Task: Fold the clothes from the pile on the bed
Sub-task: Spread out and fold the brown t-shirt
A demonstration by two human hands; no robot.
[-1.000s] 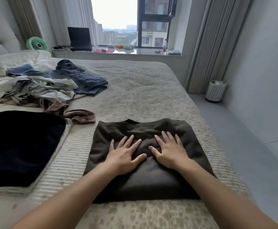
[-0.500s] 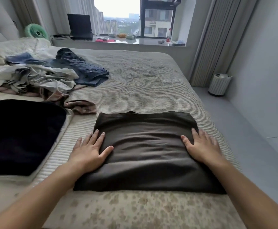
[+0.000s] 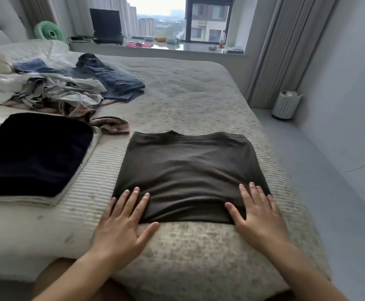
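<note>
A dark brown folded shirt [image 3: 188,170] lies flat on the bed [image 3: 188,94] in front of me, collar at its far edge. My left hand [image 3: 123,227] lies flat with straight fingers on the shirt's near left corner. My right hand [image 3: 257,216] lies flat with spread fingers on its near right corner. A loose pile of clothes [image 3: 53,90] in white, grey, pink and blue sits at the far left of the bed. A dark navy folded garment [image 3: 32,153] rests on a pale folded one to the left of the shirt.
The bed's right edge drops to a grey floor with a white ribbed bin [image 3: 286,104] near the curtain. A green fan [image 3: 49,33] and a laptop [image 3: 106,26] stand on the window sill beyond the bed. Bare bedspread stretches behind the shirt.
Both hands slid from the middle of the shirt out to its sides, then back toward me to its near corners. The shirt's surface looks smoother.
</note>
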